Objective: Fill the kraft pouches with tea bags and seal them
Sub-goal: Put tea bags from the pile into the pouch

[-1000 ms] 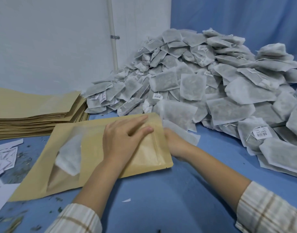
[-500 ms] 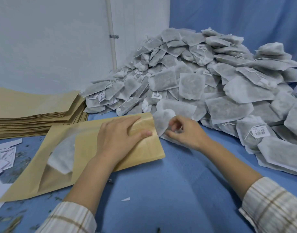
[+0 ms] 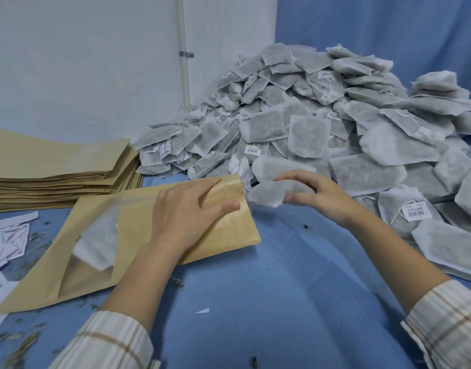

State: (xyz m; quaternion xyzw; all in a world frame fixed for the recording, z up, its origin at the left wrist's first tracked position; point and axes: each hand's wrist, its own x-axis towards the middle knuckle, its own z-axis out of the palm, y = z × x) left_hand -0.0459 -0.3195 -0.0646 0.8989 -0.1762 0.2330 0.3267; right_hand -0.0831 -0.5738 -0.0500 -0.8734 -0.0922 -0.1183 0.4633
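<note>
Pressing the kraft pouch [image 3: 138, 235] flat on the blue table [image 3: 295, 288], the left hand [image 3: 186, 211] is lying open-fingered near its mouth; the right hand [image 3: 319, 198] is pinching a tea bag [image 3: 266, 194] just beside that opening.

Two bare forearms, cream long sleeves [image 3: 109, 339] with thin brown and grey plaid lines, cuffs pushed back

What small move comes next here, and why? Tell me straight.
Probably slide the tea bag leftward into the pouch mouth. The right hand grips the bag just beside the pouch's open end, and the left hand pins that end down on the table. One bag shows through the pouch window, so filling seems unfinished.
</note>
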